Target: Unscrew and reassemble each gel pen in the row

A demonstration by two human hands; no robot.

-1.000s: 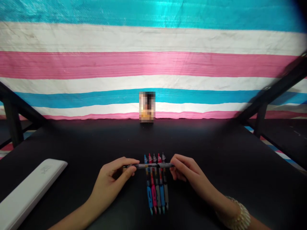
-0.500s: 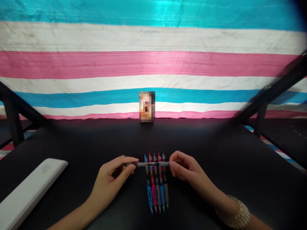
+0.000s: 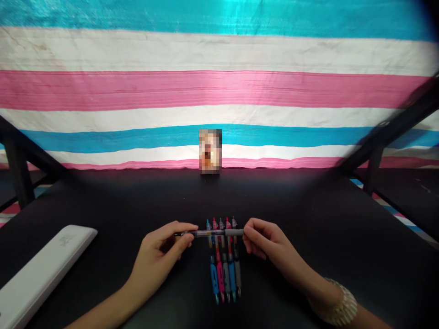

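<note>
A pen (image 3: pixel 210 233) with a clear barrel and grey grip is held level between my two hands. My left hand (image 3: pixel 164 251) pinches its dark clip end between thumb and fingers. At the other end, the thumb and fingertips of my right hand (image 3: pixel 265 240) close on the tip past the grey grip. Beneath it several pens lie side by side on the table, tips toward me: a light blue pen (image 3: pixel 214 276), a pink pen (image 3: pixel 220 274), a grey pen (image 3: pixel 226 276), another blue pen (image 3: pixel 232 274) and a dark grey pen (image 3: pixel 238 274). The held pen crosses over their upper parts.
A long white case-like object (image 3: pixel 44 272) lies on the black table (image 3: pixel 137 196) at the left. A small blurred-out upright item (image 3: pixel 210 153) stands at the back edge before a striped sheet (image 3: pixel 219 91). Black frame bars (image 3: pixel 394 123) slope down at both sides.
The held pen has turned slightly about its length, and its right end sits a little higher. My right fingers have shifted slightly. My left hand and the row of pens stay put.
</note>
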